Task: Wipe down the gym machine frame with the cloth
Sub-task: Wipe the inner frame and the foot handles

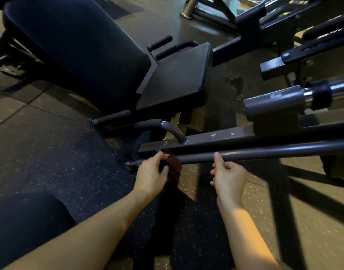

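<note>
Above both our hands stands the gym machine, its black seat pad (177, 78) set well beyond the left hand. The grey square frame beam (206, 138) runs just past our knuckles, and the round frame bar (255, 152) lies nearer. Our right hand (228, 177) is half curled, thumb touching that bar, holding nothing. Our left hand (150, 175) grasps the dark red cloth (172, 165), bunched against the bar.

Dark maroon cloth (172, 165). Grey round bar (264, 152), matte. Grey-brown square frame beam (216, 137) with small white scuffs. Black seat pad (179, 78) and black backrest (79, 47). Black floor mat (73, 168) flecked with pale and yellowish specks. Shiny chrome sleeve (340, 88).
</note>
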The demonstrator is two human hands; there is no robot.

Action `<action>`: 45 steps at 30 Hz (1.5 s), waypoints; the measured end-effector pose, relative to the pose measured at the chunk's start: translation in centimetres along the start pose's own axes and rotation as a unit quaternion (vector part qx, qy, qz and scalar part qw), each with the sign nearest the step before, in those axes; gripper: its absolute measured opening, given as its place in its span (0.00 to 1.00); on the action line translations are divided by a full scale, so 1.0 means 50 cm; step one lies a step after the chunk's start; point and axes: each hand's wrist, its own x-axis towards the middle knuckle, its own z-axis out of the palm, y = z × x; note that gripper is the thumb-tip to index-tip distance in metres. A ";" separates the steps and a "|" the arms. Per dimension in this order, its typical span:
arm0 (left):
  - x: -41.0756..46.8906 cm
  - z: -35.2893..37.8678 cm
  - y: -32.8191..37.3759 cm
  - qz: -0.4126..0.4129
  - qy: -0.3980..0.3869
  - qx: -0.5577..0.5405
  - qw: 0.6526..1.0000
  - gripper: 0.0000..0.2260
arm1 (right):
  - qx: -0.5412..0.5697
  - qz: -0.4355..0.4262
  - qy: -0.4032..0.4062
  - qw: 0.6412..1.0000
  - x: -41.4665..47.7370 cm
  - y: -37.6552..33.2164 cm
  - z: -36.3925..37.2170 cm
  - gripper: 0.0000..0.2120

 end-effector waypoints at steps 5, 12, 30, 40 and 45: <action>-0.011 0.004 0.002 -0.037 0.019 -0.016 0.999 0.10 | 0.003 0.018 0.001 1.000 -0.001 -0.005 0.007 0.12; -0.054 0.045 0.043 -0.066 0.003 -0.127 0.990 0.07 | 0.009 0.016 -0.004 1.000 -0.004 -0.005 0.003 0.12; 0.020 0.067 0.016 -0.303 0.162 -0.295 0.892 0.07 | 0.006 -0.003 0.002 1.000 0.003 0.007 0.014 0.11; 0.066 0.013 -0.072 -0.387 0.218 -0.238 0.863 0.04 | 0.007 -0.006 0.003 1.000 -0.001 0.014 0.019 0.12; 0.062 0.020 -0.062 -0.319 0.156 -0.195 0.914 0.06 | -0.008 0.018 -0.045 0.999 -0.015 0.030 0.054 0.12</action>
